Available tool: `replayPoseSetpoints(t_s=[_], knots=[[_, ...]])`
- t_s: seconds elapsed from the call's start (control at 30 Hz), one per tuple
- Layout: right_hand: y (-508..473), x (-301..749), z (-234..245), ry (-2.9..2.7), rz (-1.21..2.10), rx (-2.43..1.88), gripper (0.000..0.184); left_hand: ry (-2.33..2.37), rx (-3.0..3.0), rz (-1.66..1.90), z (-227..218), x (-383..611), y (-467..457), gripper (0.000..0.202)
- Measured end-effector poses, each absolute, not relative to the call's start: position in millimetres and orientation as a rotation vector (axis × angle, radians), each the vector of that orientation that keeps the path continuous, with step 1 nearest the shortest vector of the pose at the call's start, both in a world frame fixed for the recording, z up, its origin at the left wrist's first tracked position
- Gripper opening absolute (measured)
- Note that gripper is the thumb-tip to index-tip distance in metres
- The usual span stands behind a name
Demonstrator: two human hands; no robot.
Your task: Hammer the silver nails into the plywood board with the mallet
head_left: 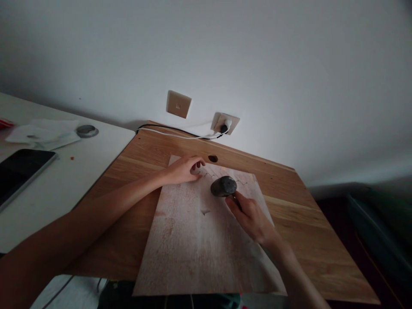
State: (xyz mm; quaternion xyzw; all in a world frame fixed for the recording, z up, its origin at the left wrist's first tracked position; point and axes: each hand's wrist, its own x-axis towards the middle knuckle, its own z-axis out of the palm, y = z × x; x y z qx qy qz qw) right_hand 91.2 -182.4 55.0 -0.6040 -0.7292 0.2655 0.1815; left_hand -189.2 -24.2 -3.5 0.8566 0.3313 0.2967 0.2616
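A dark tablet (19, 171) and crumpled paper (43, 132) lie on the white table (64, 184).

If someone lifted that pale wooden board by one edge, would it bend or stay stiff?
The pale wooden board looks thin and lies flat, so it would probably stay fairly stiff, flexing only slightly. It overhangs the brown wooden table at the near edge, so it may tip if pressed there. The left hand pressing it suggests it slides easily.
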Motion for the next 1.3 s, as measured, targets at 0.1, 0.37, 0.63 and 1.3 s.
replayPoseSetpoints(t_s=[0.1, 0.37, 0.63, 1.3], knots=[[-190.8, 97.8, 46.8, -2.003, 0.768, -1.735, 0.033, 0.824, 2.399, 0.789, 15.6, -183.0, -41.2, 0.018], [-188.5, 101.4, 36.4, -1.942, 0.798, -1.723, 0.036, 0.364, 2.635, 0.27, 57.0, -162.9, -99.3, 0.032], [-192.9, 97.0, 38.2, -1.939, 0.796, -1.723, 0.032, 0.435, 2.763, 0.088, 53.4, -162.6, -107.7, 0.023], [-190.9, 98.6, 38.8, -1.947, 0.77, -1.745, 0.031, 0.884, 2.296, 0.964, -18.9, -225.9, -22.0, 0.019]])
